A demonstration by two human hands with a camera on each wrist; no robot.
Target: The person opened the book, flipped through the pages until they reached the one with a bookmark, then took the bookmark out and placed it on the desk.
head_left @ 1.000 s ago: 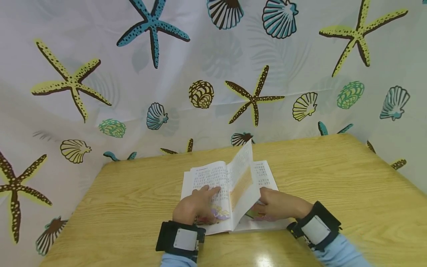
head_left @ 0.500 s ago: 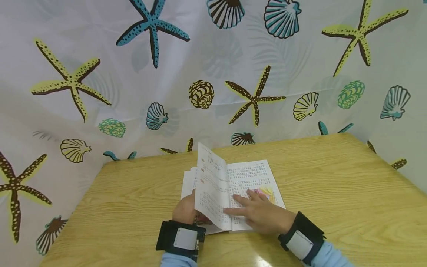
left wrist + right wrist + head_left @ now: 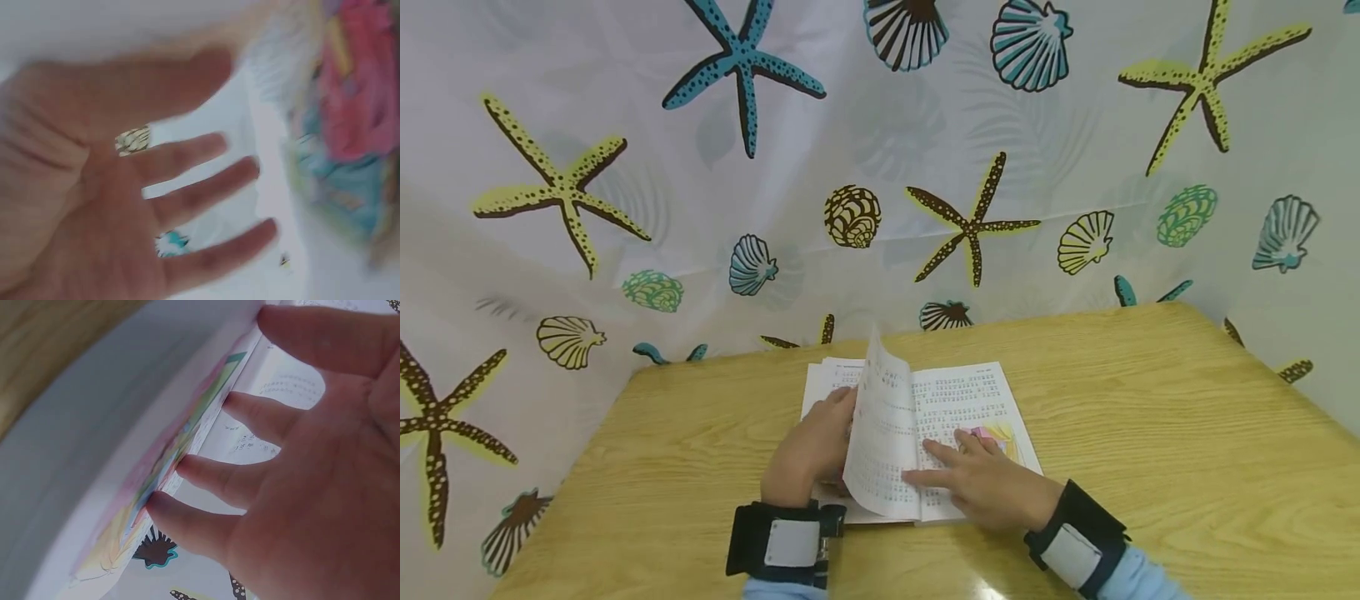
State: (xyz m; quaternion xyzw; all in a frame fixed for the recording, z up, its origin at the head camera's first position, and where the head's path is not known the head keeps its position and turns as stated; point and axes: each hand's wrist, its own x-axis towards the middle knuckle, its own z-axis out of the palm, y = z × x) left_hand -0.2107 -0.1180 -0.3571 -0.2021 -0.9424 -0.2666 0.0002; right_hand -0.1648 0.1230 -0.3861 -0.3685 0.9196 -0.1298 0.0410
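An open book point(image 3: 970, 392) lies on the table, one leaf point(image 3: 883, 433) standing up from its spine and leaning left. My left hand point(image 3: 812, 450) is over the left-hand pages, its fingertips partly hidden behind that leaf. In the left wrist view the fingers of the left hand point(image 3: 144, 187) are spread and extended beside a colourful printed picture point(image 3: 356, 87). My right hand point(image 3: 992, 487) rests on the right-hand page with its fingers spread. The right wrist view has the fingertips of the right hand point(image 3: 300, 456) touching the page, near a coloured illustration point(image 3: 169, 462).
The wooden table point(image 3: 1150, 417) extends to both sides of the book. Behind it hangs a white cloth point(image 3: 820, 150) printed with starfish and shells. Each wrist wears a black strap point(image 3: 786, 542) with a pale plate.
The leaf has swung from leaning right to leaning left, then risen slightly. My right hand has moved from behind it onto the right page. My left hand has shifted left and farther up the page.
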